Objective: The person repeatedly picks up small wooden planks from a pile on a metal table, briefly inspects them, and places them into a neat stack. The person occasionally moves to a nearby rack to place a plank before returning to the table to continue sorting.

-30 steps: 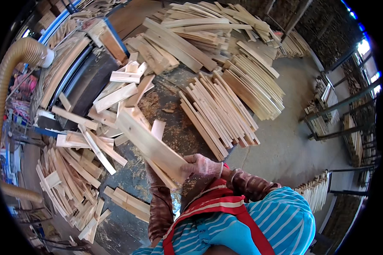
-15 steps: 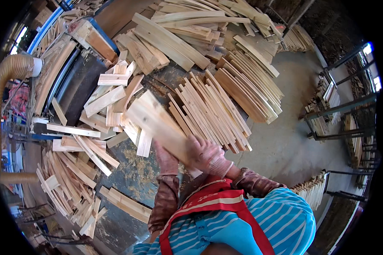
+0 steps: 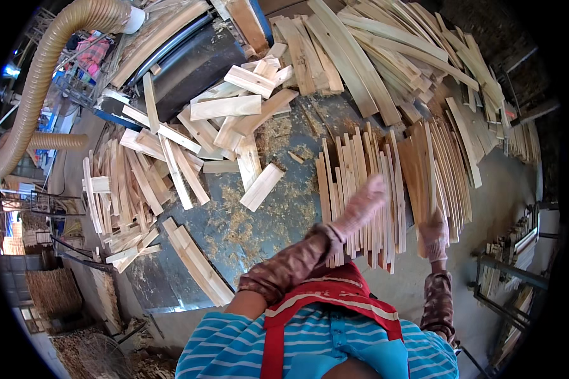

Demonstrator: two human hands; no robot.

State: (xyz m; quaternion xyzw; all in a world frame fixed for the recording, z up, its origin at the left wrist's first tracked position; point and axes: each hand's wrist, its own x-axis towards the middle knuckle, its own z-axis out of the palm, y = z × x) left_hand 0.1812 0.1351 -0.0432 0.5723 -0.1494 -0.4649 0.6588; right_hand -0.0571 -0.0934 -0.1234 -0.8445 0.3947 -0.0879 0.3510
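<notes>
Thin wooden slats [image 3: 360,196], pale and rough-sawn, stand packed on edge in a row on the dusty metal table [image 3: 234,252] right in front of me, and both my gloved hands are on them. My left hand [image 3: 360,205] lies flat and open across the upper ends, pressing rather than gripping; my right hand [image 3: 434,235] sits at the darker, reddish boards [image 3: 423,164] on the row's right side (whether its fingers are closed I cannot tell). I judge this to be the squaring-up step, so next comes an even push to level the ends. Farther off, short offcuts [image 3: 234,120] lie scattered in sawdust, long curved planks [image 3: 373,57] are heaped beyond, and a ribbed tan hose [image 3: 38,88] arcs on the left.
</notes>
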